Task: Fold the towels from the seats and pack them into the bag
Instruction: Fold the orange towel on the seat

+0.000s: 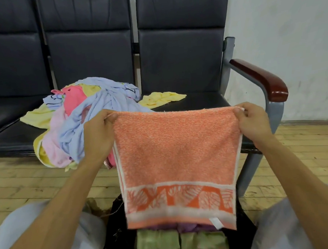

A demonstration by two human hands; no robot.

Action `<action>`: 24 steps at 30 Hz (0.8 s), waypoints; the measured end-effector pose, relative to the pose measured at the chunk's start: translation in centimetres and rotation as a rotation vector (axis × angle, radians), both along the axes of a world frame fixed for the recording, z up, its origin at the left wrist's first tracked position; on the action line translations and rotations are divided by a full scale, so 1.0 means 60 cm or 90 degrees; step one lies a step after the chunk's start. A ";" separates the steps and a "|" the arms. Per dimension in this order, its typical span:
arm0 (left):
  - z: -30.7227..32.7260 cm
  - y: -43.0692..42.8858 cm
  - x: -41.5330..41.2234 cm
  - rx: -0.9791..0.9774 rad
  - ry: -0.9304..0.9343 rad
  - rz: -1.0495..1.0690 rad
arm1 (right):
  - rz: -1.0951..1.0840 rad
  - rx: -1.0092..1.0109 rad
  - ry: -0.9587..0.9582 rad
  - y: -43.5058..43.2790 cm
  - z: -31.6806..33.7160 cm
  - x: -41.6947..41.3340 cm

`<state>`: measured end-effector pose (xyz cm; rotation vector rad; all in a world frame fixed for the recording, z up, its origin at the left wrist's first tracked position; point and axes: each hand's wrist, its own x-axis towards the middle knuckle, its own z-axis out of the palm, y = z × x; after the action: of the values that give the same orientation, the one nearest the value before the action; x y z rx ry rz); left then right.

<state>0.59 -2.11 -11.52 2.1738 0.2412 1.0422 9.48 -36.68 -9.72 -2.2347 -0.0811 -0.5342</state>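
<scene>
- Orange towel (177, 161) hangs spread between left hand (98, 134) and right hand (253, 120) and screens most of the bag (115, 237) mouth.
- Bag: green folded towels (159, 243) fill the visible part.
- Right seat (205, 101): bare cushion, with only a yellow towel (162, 99) at its back left.
- Middle seat: towel pile (80, 118) spills over the front edge, crowding the left hand.
- Armrest (260, 78) bounds the right side.

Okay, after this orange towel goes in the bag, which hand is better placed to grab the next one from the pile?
Probably the left. The left hand pinches the orange towel right beside the towel pile on the seat, while the right hand holds the far corner near the armrest.
</scene>
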 end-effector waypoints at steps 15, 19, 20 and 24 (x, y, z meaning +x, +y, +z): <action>0.003 0.017 -0.001 -0.018 -0.004 0.015 | -0.044 -0.052 -0.063 -0.008 0.004 -0.009; -0.001 0.017 0.000 -0.032 0.001 -0.016 | -0.036 -0.046 -0.059 -0.006 0.001 -0.011; -0.002 0.016 -0.001 -0.027 0.001 -0.020 | -0.036 -0.047 -0.056 -0.005 0.001 -0.012; -0.005 0.022 -0.001 0.013 0.011 -0.023 | -0.043 -0.051 -0.040 -0.002 0.003 -0.015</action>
<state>0.51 -0.80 -11.84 2.1987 0.1997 1.0102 8.61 -36.81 -9.56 -2.3052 -0.0610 -0.6484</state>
